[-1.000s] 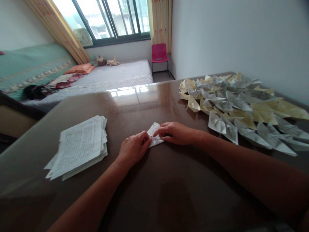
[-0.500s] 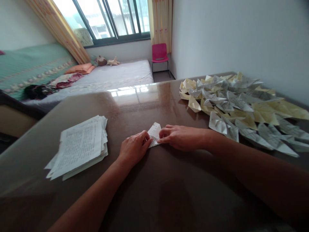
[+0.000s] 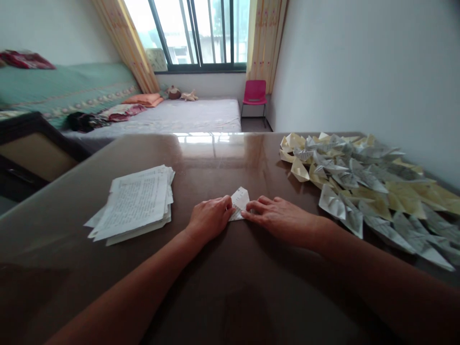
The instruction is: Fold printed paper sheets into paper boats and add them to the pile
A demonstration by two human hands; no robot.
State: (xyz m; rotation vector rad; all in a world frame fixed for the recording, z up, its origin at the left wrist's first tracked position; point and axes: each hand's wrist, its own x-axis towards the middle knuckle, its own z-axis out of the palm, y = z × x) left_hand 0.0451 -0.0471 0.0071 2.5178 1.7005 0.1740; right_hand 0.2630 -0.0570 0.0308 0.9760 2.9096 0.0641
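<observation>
A small folded piece of printed paper (image 3: 240, 197) lies on the brown tabletop (image 3: 215, 292), between my two hands. My left hand (image 3: 211, 215) has its thumb and curled fingers closed on the paper's left edge. On the opposite side, my right hand (image 3: 276, 215) presses its thumb and bent fingers on the paper's lower right edge. Part of the paper is hidden under the fingertips. To the left rests a stack of printed sheets (image 3: 138, 203). At the right is a spread of several folded paper boats (image 3: 334, 203), white and yellowish.
A white wall (image 3: 352, 62) runs along the table's right side. Beyond the far edge stand a bed (image 3: 212, 112) and a pink chair (image 3: 255, 93), below a window (image 3: 201, 33). A dark wooden piece of furniture (image 3: 36, 148) is at the left.
The view has tilted and shifted, so everything sits further right in it. My right-hand fingers look slightly more raised and bent; both hands remain at the folded paper.
</observation>
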